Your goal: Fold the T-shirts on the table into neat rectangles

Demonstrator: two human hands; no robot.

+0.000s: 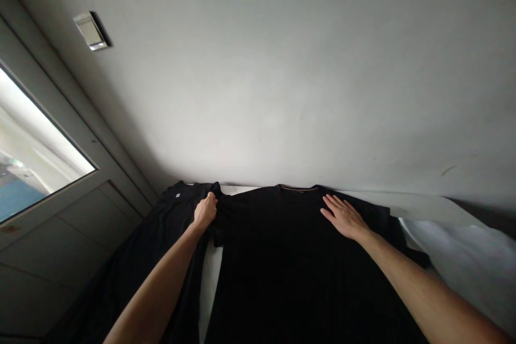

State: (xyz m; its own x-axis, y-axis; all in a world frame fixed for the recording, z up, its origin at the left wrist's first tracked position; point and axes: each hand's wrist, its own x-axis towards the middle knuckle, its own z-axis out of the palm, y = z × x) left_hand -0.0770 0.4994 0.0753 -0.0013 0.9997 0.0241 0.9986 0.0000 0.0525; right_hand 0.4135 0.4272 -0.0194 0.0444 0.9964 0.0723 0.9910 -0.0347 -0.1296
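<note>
A black T-shirt (pixel 282 263) lies spread flat, its round neckline towards the wall. My left hand (pixel 206 209) is closed at the shirt's left sleeve, fingers pinched on the dark cloth; the fingertips are partly hidden. On the upper right of the shirt, near the shoulder, my right hand (pixel 344 216) rests palm down with fingers stretched out. A second black garment (pixel 169 226) with a small white label lies along the left, under my left forearm.
A pale surface (pixel 435 208) shows beneath the clothes, against a grey wall (pixel 274 75). Whitish cloth or plastic (pixel 463 258) lies at the right. A door (pixel 72 226) with a glass pane stands at the left, and a switch (pixel 92 31) sits on the wall.
</note>
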